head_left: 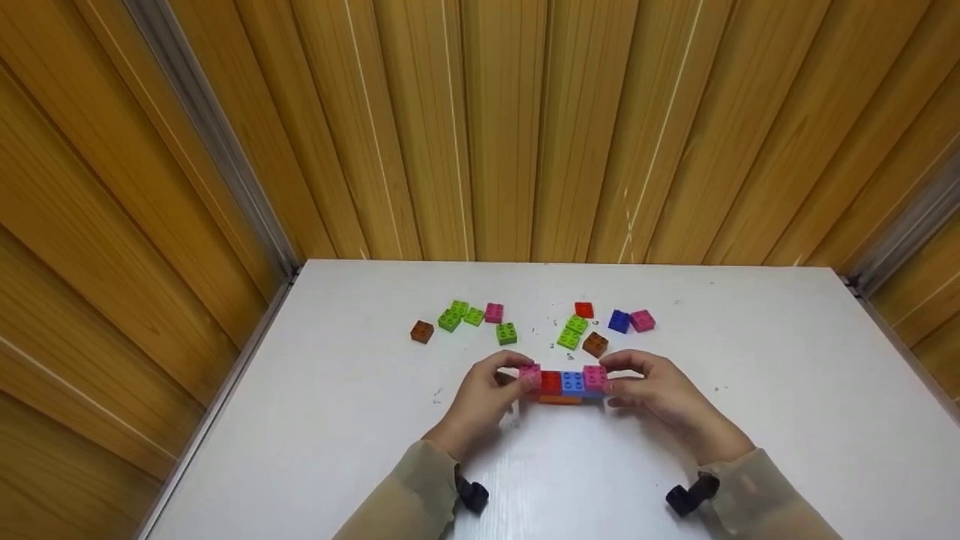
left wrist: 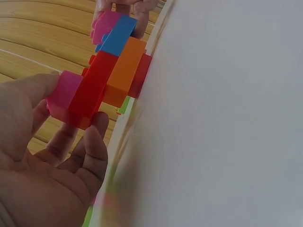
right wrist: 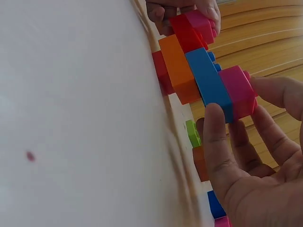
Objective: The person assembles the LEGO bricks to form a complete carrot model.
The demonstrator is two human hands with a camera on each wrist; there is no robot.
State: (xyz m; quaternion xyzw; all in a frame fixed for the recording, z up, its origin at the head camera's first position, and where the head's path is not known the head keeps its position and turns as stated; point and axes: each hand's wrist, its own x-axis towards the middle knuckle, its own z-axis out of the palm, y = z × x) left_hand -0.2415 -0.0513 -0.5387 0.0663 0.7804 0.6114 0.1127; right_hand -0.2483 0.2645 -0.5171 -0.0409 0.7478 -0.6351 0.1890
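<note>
Between both hands stands a build of toy building bricks. At its foot is a small red brick (left wrist: 140, 75), with an orange brick (right wrist: 179, 68) on top. Above that, a longer red brick (left wrist: 92, 85) and a blue brick (right wrist: 208, 80) reach out to either side. A pink brick (left wrist: 65, 96) tops the left end and another pink brick (right wrist: 236, 92) the right end. My left hand (head_left: 484, 394) pinches the left end, thumb on the pink brick and fingertips under the red one. With the fingers around the pink and blue bricks, my right hand (head_left: 664, 394) holds the right end.
Behind the build, loose bricks lie on the white table (head_left: 360, 420): green bricks (head_left: 450, 320), a brown brick (head_left: 422, 331) and a pink brick (head_left: 494, 313) leftward; a red brick (head_left: 583, 309), another brown brick (head_left: 595, 344) and a dark blue brick (head_left: 619, 321) rightward. Wood-look panels (head_left: 502, 135) rise behind.
</note>
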